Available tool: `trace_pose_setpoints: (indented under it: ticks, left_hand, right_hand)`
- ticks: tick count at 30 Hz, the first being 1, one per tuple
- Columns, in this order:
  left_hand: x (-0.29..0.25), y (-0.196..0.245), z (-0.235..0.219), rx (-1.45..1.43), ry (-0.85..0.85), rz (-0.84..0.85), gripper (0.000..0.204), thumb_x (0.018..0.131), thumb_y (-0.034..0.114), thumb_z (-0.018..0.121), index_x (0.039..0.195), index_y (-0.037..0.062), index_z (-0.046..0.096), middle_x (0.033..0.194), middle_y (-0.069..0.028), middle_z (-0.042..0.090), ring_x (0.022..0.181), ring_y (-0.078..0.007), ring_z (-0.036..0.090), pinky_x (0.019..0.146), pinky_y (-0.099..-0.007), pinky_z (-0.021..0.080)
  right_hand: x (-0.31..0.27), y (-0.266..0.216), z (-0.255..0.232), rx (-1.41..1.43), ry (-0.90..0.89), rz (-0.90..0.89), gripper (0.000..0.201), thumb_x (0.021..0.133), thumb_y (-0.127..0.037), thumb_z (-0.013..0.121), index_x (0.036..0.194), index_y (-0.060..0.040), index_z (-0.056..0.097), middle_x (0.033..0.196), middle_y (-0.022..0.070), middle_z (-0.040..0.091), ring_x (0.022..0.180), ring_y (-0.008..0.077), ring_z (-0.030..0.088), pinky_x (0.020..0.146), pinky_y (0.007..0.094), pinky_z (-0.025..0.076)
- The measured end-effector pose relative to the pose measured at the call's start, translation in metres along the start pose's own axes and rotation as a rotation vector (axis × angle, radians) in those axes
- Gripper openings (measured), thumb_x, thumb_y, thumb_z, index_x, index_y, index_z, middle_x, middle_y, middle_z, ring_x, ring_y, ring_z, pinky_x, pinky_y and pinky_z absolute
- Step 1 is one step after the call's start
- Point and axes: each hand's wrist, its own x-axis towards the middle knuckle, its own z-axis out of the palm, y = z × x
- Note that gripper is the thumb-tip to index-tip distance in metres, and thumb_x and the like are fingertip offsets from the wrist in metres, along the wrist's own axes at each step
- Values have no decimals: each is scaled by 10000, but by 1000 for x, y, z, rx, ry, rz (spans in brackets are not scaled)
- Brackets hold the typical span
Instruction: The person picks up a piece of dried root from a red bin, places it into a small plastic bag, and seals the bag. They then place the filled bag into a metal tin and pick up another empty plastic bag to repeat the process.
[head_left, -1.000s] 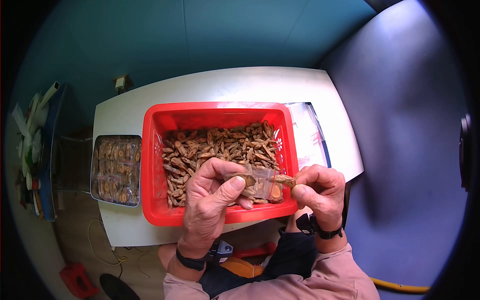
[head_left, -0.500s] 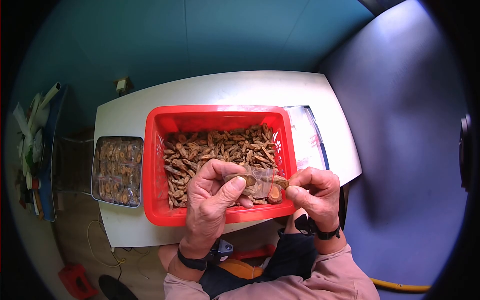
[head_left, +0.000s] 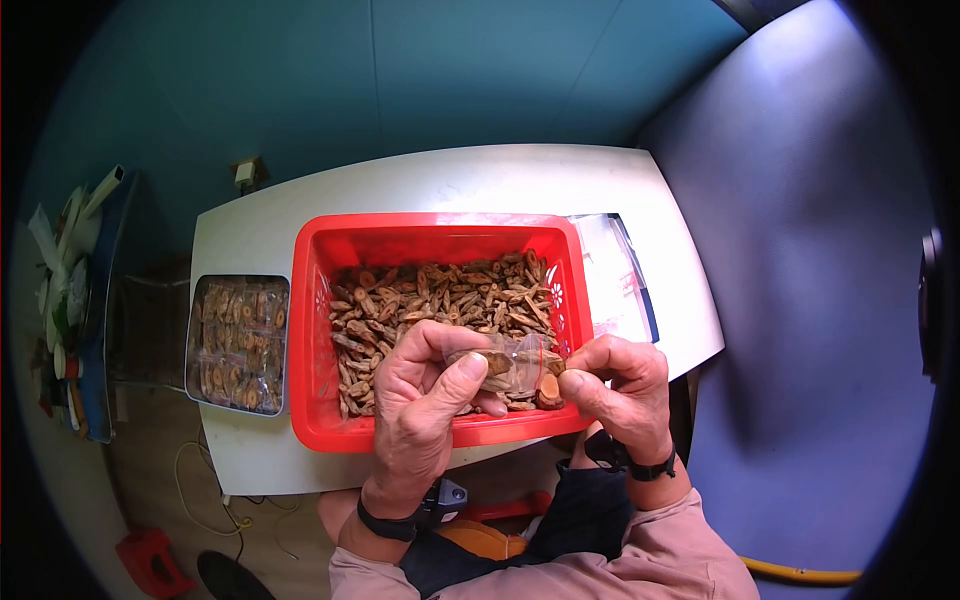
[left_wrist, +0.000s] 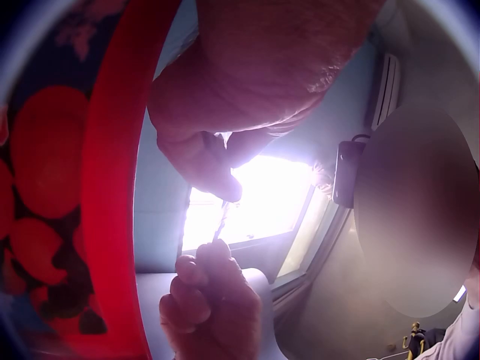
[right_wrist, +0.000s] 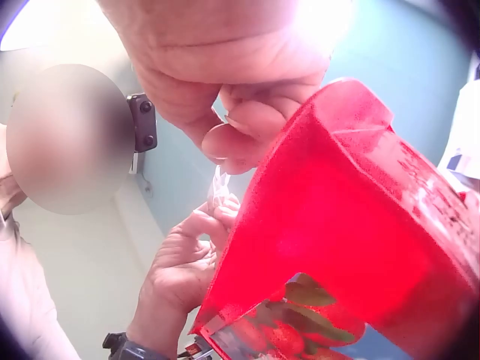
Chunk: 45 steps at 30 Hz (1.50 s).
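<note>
In the head view my left hand (head_left: 420,400) pinches a small clear zip bag (head_left: 524,374) between thumb and fingers, its red-striped mouth facing right. A brown dried root slice (head_left: 497,362) shows beside the left thumb. My right hand (head_left: 625,390) pinches another slice (head_left: 554,366) between thumb and forefinger, overlapping the bag's mouth. Both hands are over the near side of a red plastic basket (head_left: 440,222) of dried root slices (head_left: 450,290). The right wrist view shows the bag's pale edges (right_wrist: 218,186) between the two hands; in the left wrist view glare hides much of it.
Left of the basket, a shallow rectangular tin holds filled packets (head_left: 240,340) in rows. Flat clear bags (head_left: 605,265) lie to its right on the white table (head_left: 672,230). A padded blue-grey surface (head_left: 800,300) rises along the right side.
My right hand has moved left with its slice, bringing it to the mouth of the bag. My left hand keeps its hold on the bag and barely moves.
</note>
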Motion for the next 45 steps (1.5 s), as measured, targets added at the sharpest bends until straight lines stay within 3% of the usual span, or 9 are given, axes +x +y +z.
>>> trace_pose_setpoints:
  ticks: [8,10,15,21,26,36,38,44,45]
  left_hand:
    - [-1,-3,-2,73,-13,40,145,928,93,641,1037,2,608,897,-103,687,709,-140,671,595,-258,574]
    - [-1,-3,-5,82,-16,64,161,922,95,646,1047,1,610,895,-102,688,704,-137,668,590,-256,568]
    - [-1,3,-10,-4,-100,-65,166,909,45,668,1062,-11,637,900,-54,656,711,-85,625,636,-221,552]
    - [-2,3,-6,87,-95,-37,173,888,54,704,1043,-11,664,865,-43,666,665,-81,607,632,-225,524]
    - [-2,2,-10,102,-165,-51,160,893,63,703,1038,0,677,850,-40,681,648,-69,592,606,-215,502]
    - [-15,3,3,193,-177,-57,138,857,54,707,987,16,678,872,-39,669,665,-73,587,562,-216,477]
    - [-23,-1,7,190,-208,-44,140,854,47,716,984,24,670,870,-21,678,672,-58,582,565,-209,472]
    - [-64,-10,29,379,-308,-138,173,852,108,756,984,42,665,861,-1,681,684,-27,574,553,-177,441]
    - [-75,-15,31,371,-310,-158,189,843,127,770,981,42,672,847,10,675,684,-15,564,539,-172,426]
  right_hand:
    - [-1,5,4,84,41,63,86,884,-33,710,843,20,657,678,32,654,570,60,575,524,229,462]
    - [-2,11,5,-71,3,-138,85,876,-27,716,839,18,655,671,35,645,554,66,562,515,232,452]
    - [-4,13,6,-131,-29,-237,80,878,-27,717,844,16,659,672,35,639,553,72,573,503,245,449]
    - [-9,10,11,72,-1,-3,82,886,-31,718,849,12,658,669,25,630,555,70,564,496,244,437]
    - [-8,11,13,-216,-43,-257,73,861,0,715,837,12,648,653,50,618,527,98,573,493,249,434]
    - [-28,3,13,-231,43,-310,89,884,-34,720,864,26,656,672,57,630,540,88,586,497,241,452]
    - [-44,-6,15,-31,37,-60,107,911,-64,706,869,23,661,684,32,631,551,69,584,497,227,452]
    - [-101,-4,9,176,80,69,102,934,-93,687,879,-12,656,671,-11,613,528,36,539,469,195,411]
    - [-112,-4,4,94,27,12,107,928,-89,691,864,-12,653,663,-6,609,526,38,539,468,199,407]
